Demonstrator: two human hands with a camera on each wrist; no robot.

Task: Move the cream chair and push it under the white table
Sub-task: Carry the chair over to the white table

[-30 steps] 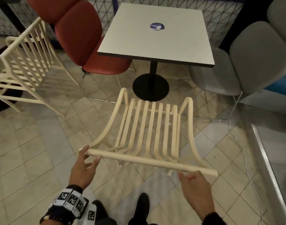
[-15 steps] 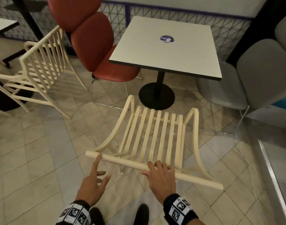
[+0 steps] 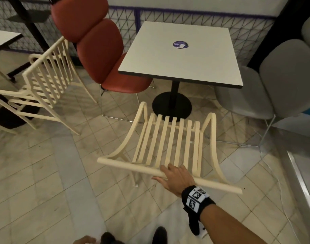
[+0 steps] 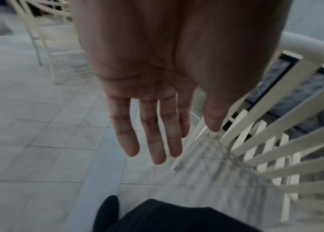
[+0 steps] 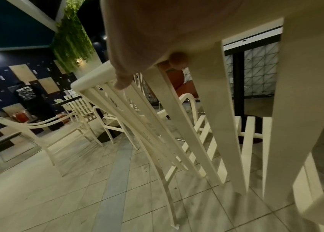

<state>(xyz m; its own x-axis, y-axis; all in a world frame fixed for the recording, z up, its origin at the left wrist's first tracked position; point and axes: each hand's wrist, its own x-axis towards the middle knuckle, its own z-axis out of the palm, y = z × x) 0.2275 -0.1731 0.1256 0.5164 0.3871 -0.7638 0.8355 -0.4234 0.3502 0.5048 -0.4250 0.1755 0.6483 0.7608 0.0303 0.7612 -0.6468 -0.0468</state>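
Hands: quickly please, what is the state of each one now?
Left hand: open, fingers straight, holding nothing.
Right hand: closed on the top rail of the cream chair, fingers curled over it.

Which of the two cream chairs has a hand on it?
The cream chair facing the white table; the right hand grips its top rail. The other cream chair stands untouched, far left.

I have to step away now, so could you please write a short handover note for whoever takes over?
Right hand: grips the top rail of the cream chair.
Left hand: open, off the chair, holding nothing.
The chair stands on the tiled floor facing the white table, its front near the black table base.
Done: chair lined up with the table.
Left: push the seat under the tabletop.
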